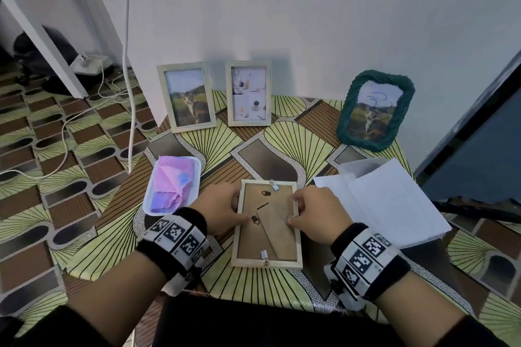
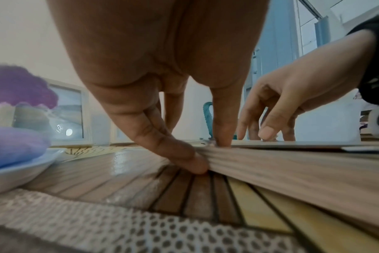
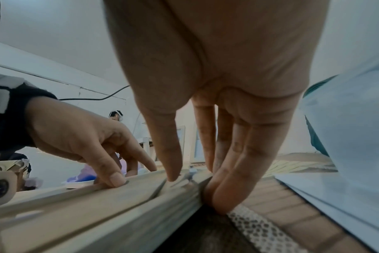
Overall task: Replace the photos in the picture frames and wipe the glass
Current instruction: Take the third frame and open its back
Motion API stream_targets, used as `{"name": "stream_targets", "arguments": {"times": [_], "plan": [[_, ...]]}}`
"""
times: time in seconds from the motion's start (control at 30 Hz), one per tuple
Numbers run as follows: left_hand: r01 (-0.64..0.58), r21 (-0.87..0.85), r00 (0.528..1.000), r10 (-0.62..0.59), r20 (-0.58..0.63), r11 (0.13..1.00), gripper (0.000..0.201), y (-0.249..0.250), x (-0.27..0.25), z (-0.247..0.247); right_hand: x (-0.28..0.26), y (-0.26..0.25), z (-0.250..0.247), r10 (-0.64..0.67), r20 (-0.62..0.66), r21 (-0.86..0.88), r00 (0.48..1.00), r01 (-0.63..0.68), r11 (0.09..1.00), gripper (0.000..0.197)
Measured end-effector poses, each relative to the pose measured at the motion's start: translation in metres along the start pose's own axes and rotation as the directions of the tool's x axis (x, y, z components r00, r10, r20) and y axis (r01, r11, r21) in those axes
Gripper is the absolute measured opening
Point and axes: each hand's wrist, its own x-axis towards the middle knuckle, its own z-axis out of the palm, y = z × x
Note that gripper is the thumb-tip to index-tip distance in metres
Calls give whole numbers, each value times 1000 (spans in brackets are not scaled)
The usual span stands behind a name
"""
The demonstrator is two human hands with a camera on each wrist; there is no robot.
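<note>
Pale wood rims the face-down frame (image 1: 267,224) at the near middle of the patterned desk (image 1: 290,138), its brown backing board and folded stand facing up; this frame is the landmark for all else. Left of it, just beside its far corner, a white tray (image 1: 149,205) holds a crumpled pink and purple cloth (image 1: 172,186). The left hand (image 1: 218,210) sits on the frame's left edge: its thumb presses the backing board while the fingers (image 2: 197,164) curl down against the outer side of the rim, so the grip pinches that edge. Beyond the frame, propped against the white wall, stand a light frame with a cat photo (image 1: 186,96) and a second light frame (image 1: 249,93) with a pale still-life picture. The right hand (image 1: 318,215) mirrors the left on the frame's right edge, thumb on the board and fingers (image 3: 225,196) curled against the outside of the rim, the grip pinching it. Right of the frame lies a stack of white paper sheets (image 1: 394,205), and beyond that a green woven frame (image 1: 376,110) leans against the wall.
</note>
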Motion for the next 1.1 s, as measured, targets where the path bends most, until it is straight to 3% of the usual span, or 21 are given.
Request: {"name": "stream_targets", "arguments": {"times": [0.13, 0.33, 0.4, 0.63, 0.83, 0.97, 1.1], "plan": [[18, 62, 1000, -17, -6, 998, 38, 1, 4, 3, 5, -2, 0, 27, -24, 2, 999, -27, 1000, 35], [48, -59, 998, -50, -38, 997, 5, -1, 3, 4, 8, -4, -1, -23, 8, -78, 1000, 23, 997, 35], [51, -102, 999, -52, -15, 993, 4, -6, 4, 4, 9, -3, 0, -23, -6, -74, 1000, 23, 997, 32], [81, -153, 996, -84, -18, 985, 34, -15, 5, 7, 10, -6, -1, 26, -70, 25, 997, -24, 999, 22], [52, -323, 998, -56, -3, 945, 33, -11, -16, 2, 15, 3, -4, 87, -10, 215, 996, -83, 973, 12], [45, -402, 993, -86, -84, 915, 43, -13, -56, 6, 22, 5, -10, -9, -110, 206, 994, 31, 978, 12], [-42, -341, 996, 14, -85, 939, 38, -12, -93, 12, 35, -3, -12, -149, -32, 102, 988, 152, 983, 38]]}}
